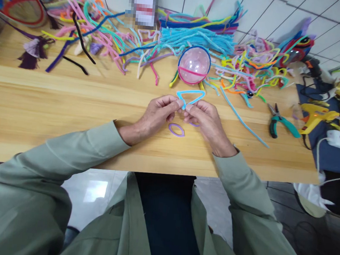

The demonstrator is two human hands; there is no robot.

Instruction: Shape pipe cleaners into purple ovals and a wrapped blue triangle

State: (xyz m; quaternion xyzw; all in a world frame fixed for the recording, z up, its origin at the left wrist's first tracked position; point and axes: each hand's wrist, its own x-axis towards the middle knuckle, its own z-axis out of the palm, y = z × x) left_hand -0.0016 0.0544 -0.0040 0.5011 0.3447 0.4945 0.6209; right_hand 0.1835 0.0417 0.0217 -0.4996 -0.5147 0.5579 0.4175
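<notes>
A light blue pipe cleaner (193, 92), bent into a triangle, is pinched at its lower corner by both hands. My left hand (164, 110) grips it from the left, thumb and forefinger together. From the right, my right hand (203, 116) pinches the same corner. Just below them a purple pipe cleaner loop (177, 130) lies on the table, shaped like a pointed oval. Part of another purple piece (194, 124) peeks out under my right hand. Beyond the triangle rests a clear plastic ball (194, 62) edged with blue and pink pipe cleaner.
Bundled light blue pipe cleaners (197, 40) lie at the back, with tangled colourful ones on both sides. To the right are a straight blue pipe cleaner (242, 120), green-handled pliers (285, 123) and a yellow glue gun (315, 116). A dark tassel (33, 54) lies at left.
</notes>
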